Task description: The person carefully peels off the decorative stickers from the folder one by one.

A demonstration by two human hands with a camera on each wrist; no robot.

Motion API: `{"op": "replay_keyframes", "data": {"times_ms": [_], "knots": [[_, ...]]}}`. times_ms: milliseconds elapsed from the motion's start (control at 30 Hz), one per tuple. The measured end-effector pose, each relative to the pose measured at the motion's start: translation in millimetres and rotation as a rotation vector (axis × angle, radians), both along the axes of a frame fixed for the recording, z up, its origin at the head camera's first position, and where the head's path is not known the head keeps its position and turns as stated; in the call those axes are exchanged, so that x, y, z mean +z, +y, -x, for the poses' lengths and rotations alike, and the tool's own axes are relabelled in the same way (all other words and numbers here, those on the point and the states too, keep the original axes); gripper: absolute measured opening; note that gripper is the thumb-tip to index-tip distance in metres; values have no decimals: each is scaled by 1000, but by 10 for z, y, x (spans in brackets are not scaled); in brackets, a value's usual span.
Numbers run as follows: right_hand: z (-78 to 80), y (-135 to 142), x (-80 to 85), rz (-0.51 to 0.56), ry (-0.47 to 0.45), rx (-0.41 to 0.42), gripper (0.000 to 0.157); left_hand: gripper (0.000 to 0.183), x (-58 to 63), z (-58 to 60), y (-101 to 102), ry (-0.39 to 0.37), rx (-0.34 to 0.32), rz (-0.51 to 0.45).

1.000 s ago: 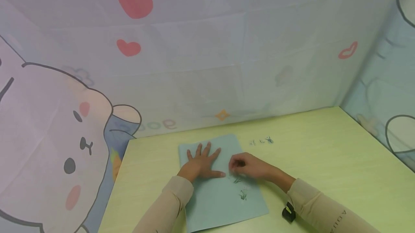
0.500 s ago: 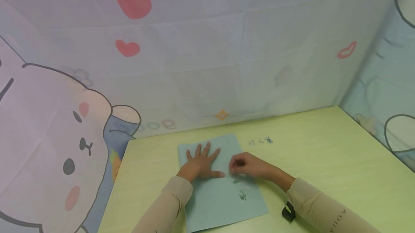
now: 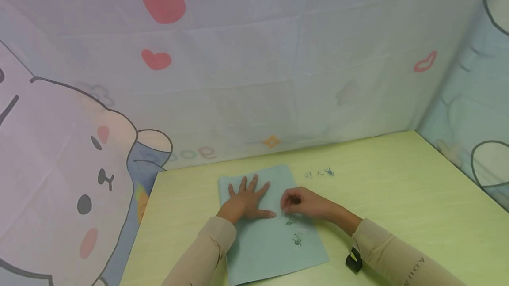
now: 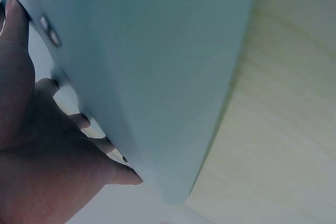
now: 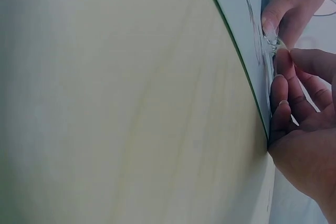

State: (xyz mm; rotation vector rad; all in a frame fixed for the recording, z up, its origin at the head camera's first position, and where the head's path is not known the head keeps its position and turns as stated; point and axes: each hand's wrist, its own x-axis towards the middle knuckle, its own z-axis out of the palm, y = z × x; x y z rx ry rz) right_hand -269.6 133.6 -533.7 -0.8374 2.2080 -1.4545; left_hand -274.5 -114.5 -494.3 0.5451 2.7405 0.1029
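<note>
A pale blue-green sheet point(image 3: 258, 250) lies on the table. My left hand point(image 3: 246, 201) rests flat on its upper part, fingers spread and thumb pointing right. Just to the right, my right hand point(image 3: 304, 202) pinches a small clear sticker point(image 5: 272, 43) between thumb and forefinger, close over the sheet. In the right wrist view the left thumb tip is right beside that sticker. Below the right hand, the sheet bears a small green sprig sticker point(image 3: 290, 222) and a leafy plant sticker with pale flowers point(image 3: 297, 238).
Several tiny bluish cut-out pieces point(image 3: 329, 171) lie in a row on the yellow-green table point(image 3: 397, 180), behind the right hand. A small black object point(image 3: 354, 261) sits by the right sleeve. A printed cloth point(image 3: 238, 100) hangs behind the table.
Both hands stay almost in place, the left flat on the sheet and the right pinching the sticker. The head view has shifted very slightly.
</note>
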Motion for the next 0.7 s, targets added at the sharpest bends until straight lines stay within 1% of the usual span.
{"op": "replay_keyframes", "data": {"times_ms": [133,167,300,333,367,400,533,567,667,700], "knots": [[-5,5,4,2,-6,0,13,101,5,1,-8,-15,7,-16],[-9,8,7,3,-6,-1,14,102,-43,30,-22,-11,5,-25],[-25,14,34,-1,6,-1,11,104,-45,26,-26,-13,7,-34],[-28,14,38,-3,12,-2,10,105,-90,48,-35,-2,2,-35],[-29,12,39,-6,16,-5,8,105,-86,45,-33,0,2,-33],[-30,10,41,-8,20,-7,8,104,-30,15,-19,-7,5,-27],[-31,4,37,-13,33,-10,5,102,-17,10,-13,-1,3,-18],[-30,4,34,-11,36,-9,4,101,25,-14,-5,-8,6,-16],[-24,15,28,-4,44,-12,4,100,14,-16,-7,-5,2,-17],[-21,25,26,0,45,-15,5,101,-30,6,-21,2,-1,-26]]}}
